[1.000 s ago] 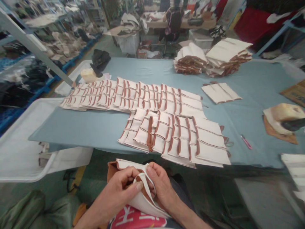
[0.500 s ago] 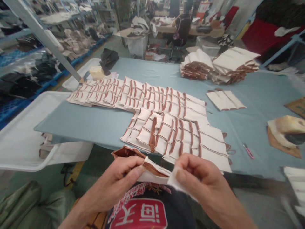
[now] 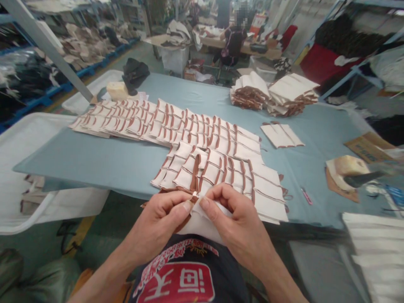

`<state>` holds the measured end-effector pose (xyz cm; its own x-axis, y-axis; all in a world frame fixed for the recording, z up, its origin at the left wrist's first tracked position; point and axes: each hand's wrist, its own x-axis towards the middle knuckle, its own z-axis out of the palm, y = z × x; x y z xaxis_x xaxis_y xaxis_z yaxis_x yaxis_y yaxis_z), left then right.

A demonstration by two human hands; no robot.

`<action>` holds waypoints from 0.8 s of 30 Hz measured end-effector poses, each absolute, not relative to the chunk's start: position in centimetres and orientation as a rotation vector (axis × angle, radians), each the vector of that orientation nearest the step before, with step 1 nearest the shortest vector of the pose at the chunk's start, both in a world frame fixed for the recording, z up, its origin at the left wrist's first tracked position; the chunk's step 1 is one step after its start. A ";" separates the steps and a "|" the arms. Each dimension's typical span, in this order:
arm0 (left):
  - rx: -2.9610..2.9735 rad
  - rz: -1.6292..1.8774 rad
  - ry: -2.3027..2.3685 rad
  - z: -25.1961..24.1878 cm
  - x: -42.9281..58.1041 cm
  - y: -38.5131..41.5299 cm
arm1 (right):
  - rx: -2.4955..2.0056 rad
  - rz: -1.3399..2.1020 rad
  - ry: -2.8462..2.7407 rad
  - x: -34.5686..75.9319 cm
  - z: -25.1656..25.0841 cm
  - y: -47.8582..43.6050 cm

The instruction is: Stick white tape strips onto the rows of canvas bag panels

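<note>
My left hand (image 3: 170, 214) pinches the edge of a cream fabric piece with brown lining (image 3: 202, 225) between thumb and fingers, in front of my apron. Close beside it, my right hand (image 3: 232, 214) is closed on the same piece, thumb against forefinger. The fingertips of both hands almost meet at its edge. Part of the brown side shows by the left fingers; the rest is covered by my hands. Just beyond lies a row of overlapping cream pieces with brown edges (image 3: 268, 191), on the near side of the blue-covered table (image 3: 104, 162).
A longer row of like pieces (image 3: 179, 124) runs behind. Stacks (image 3: 293, 92) stand at the back, with one single piece (image 3: 282, 134) nearer. At right lie a small pink tool (image 3: 306, 196) and a yellowish block (image 3: 350, 165). White bins (image 3: 19, 210) flank the left edge. A person (image 3: 233, 44) sits beyond.
My right hand has moved left and up to the left hand, bringing their fingertips together on the fabric. The piece's open brown inside is now mostly hidden. The view has turned slightly right.
</note>
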<state>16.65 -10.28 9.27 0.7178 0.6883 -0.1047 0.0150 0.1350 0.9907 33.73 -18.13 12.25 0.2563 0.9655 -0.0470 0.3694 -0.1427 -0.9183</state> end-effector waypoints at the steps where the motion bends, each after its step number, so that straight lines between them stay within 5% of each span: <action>1: 1.357 0.536 0.640 9.2 16.6 -10.3 | -1.682 0.878 -1.247 33.6 12.0 -18.1; 24: 1.258 0.623 0.794 6.4 16.7 -11.2 | -1.714 0.525 -1.242 31.8 9.1 -18.0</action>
